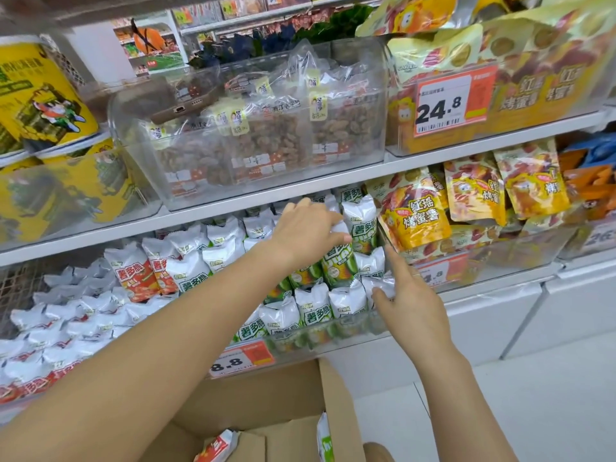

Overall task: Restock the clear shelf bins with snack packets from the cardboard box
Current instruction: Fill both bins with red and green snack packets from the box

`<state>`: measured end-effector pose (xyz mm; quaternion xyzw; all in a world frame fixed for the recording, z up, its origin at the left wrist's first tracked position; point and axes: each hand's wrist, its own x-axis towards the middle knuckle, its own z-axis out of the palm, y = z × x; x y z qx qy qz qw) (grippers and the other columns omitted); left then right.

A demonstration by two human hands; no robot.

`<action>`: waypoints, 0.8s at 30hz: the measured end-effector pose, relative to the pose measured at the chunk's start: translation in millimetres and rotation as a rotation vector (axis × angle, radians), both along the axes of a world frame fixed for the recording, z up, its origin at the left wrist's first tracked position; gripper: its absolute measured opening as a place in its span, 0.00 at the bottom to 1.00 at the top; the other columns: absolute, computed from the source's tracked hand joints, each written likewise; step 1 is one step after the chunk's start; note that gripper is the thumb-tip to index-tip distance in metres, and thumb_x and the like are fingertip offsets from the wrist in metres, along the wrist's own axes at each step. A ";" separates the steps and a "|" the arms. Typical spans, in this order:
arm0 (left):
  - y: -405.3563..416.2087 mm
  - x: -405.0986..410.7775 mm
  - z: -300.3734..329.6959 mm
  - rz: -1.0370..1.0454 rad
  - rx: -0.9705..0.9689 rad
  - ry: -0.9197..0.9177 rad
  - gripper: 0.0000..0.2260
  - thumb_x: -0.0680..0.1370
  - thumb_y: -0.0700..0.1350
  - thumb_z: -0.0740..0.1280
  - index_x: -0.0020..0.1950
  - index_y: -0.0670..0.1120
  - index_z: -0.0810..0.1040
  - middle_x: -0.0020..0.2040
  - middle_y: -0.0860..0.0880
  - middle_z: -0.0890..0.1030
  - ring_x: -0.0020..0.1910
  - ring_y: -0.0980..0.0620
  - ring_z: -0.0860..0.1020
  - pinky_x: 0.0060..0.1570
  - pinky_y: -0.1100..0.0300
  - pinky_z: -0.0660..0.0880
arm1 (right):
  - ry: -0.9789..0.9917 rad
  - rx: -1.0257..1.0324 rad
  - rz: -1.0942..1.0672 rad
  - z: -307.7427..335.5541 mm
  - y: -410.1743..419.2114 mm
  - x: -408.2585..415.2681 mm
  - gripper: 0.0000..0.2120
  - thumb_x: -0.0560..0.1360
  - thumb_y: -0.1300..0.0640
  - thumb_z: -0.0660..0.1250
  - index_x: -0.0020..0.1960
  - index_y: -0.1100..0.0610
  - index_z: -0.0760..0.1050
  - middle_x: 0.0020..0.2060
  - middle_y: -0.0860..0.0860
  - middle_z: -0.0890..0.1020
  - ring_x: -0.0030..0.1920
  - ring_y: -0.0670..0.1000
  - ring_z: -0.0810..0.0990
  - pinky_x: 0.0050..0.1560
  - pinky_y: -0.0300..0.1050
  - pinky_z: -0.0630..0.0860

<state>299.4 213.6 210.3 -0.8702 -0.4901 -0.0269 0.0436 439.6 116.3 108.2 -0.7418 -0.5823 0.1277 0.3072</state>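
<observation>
Green snack packet (336,261) gripped by left hand (308,228) in bin.

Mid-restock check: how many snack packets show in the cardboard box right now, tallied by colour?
Red packet: 1
Green packet: 1
Total: 2 showing in the cardboard box; part of the box is cut off at the bottom edge of the frame.

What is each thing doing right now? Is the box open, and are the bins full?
cardboard box: open, some packets inside.
green packet bin: nearly full.
green packet: gripped by left hand.
right hand: fingers pressing on white packets.
nut bin: well stocked.
</observation>
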 end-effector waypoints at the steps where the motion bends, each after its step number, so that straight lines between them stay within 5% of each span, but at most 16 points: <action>1: -1.5 0.1 -3.0 -0.003 0.047 0.000 0.21 0.79 0.60 0.60 0.67 0.51 0.72 0.60 0.47 0.77 0.60 0.45 0.69 0.57 0.51 0.63 | -0.013 -0.012 -0.004 0.4 0.4 -0.5 0.30 0.77 0.52 0.63 0.76 0.45 0.57 0.71 0.52 0.68 0.61 0.58 0.75 0.52 0.50 0.73; 4: -12.1 -3.2 -13.4 -0.037 0.228 -0.068 0.30 0.78 0.64 0.57 0.75 0.49 0.61 0.69 0.50 0.71 0.67 0.47 0.66 0.64 0.53 0.59 | -0.027 -0.017 -0.024 0.7 0.8 -2.6 0.22 0.78 0.52 0.62 0.71 0.47 0.68 0.71 0.54 0.67 0.65 0.58 0.73 0.55 0.50 0.73; 8: -34.0 -7.5 -25.9 -0.074 0.230 0.008 0.47 0.69 0.76 0.49 0.78 0.47 0.52 0.77 0.46 0.59 0.76 0.45 0.55 0.75 0.46 0.46 | -0.147 -0.062 -0.047 0.2 0.7 -4.8 0.20 0.78 0.51 0.61 0.70 0.46 0.68 0.73 0.52 0.63 0.66 0.56 0.71 0.54 0.49 0.74; 12: -38.5 -9.8 -43.7 -0.064 0.258 0.173 0.50 0.70 0.73 0.58 0.79 0.47 0.39 0.79 0.45 0.46 0.78 0.44 0.45 0.74 0.42 0.36 | -0.203 -0.076 -0.080 2.6 0.0 -7.0 0.19 0.79 0.51 0.60 0.69 0.47 0.70 0.75 0.52 0.62 0.66 0.56 0.70 0.55 0.48 0.73; 18: -31.1 -9.5 -51.2 -0.044 0.323 0.146 0.47 0.72 0.68 0.64 0.79 0.46 0.45 0.79 0.44 0.54 0.78 0.43 0.51 0.74 0.41 0.40 | -0.131 -0.003 -0.091 1.1 -2.7 -5.8 0.24 0.78 0.49 0.61 0.73 0.48 0.63 0.73 0.52 0.64 0.68 0.56 0.68 0.57 0.51 0.72; 21: -42.4 -22.1 -52.3 -0.135 0.410 -0.033 0.40 0.75 0.66 0.59 0.78 0.43 0.55 0.77 0.45 0.61 0.76 0.44 0.58 0.75 0.43 0.48 | -0.073 0.337 -0.116 2.0 -9.6 -6.4 0.19 0.78 0.53 0.63 0.68 0.52 0.72 0.65 0.52 0.74 0.62 0.54 0.73 0.53 0.50 0.73; 24: -74.3 -57.7 -55.1 -0.264 0.452 -0.380 0.27 0.79 0.53 0.61 0.74 0.42 0.64 0.74 0.46 0.66 0.74 0.47 0.62 0.74 0.47 0.54 | -0.105 0.693 0.075 -2.4 -26.2 -19.5 0.12 0.77 0.56 0.61 0.56 0.56 0.80 0.50 0.51 0.82 0.50 0.50 0.77 0.48 0.41 0.72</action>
